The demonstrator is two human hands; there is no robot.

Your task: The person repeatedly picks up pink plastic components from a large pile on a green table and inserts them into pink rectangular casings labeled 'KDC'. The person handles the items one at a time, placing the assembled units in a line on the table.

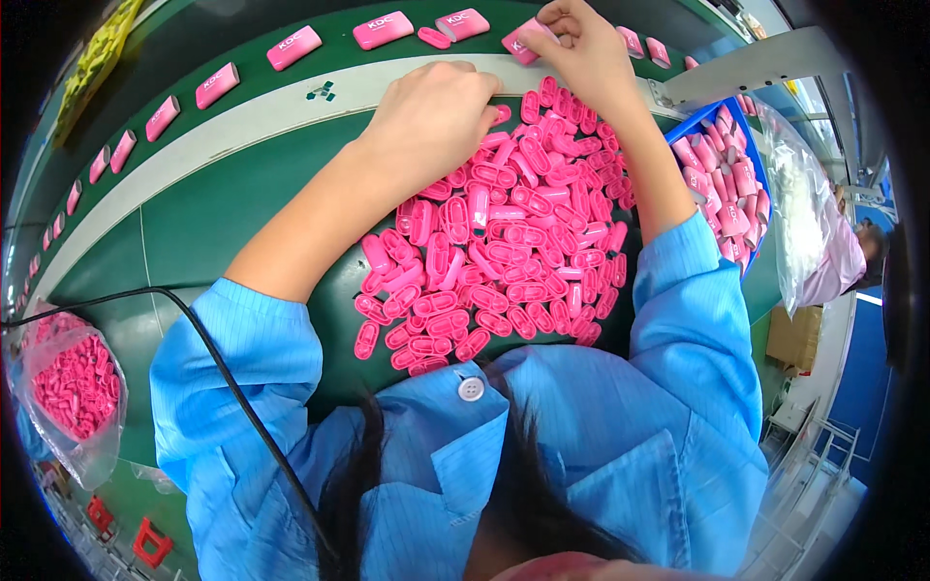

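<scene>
Pink cap pile (499, 257) on green worktop (199, 232), likely for short reach. Beyond pile: right hand (586, 48) pinches 1 pink case (517, 45), seemingly steadying it. At pile's far edge: left hand (436, 108), fingers curled; hold hidden, cannot tell.

Dozens of pink caps (508, 254), one blue bin (691, 125), one cable (155, 290).

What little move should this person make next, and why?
Probably pick a pink oval plastic piece from the pile with the left hand. That hand sits at the pile's far edge, while the right hand touches a pink-and-white rectangular shell; on the green belt, a similar piece beside another shell hints they pair.
</scene>
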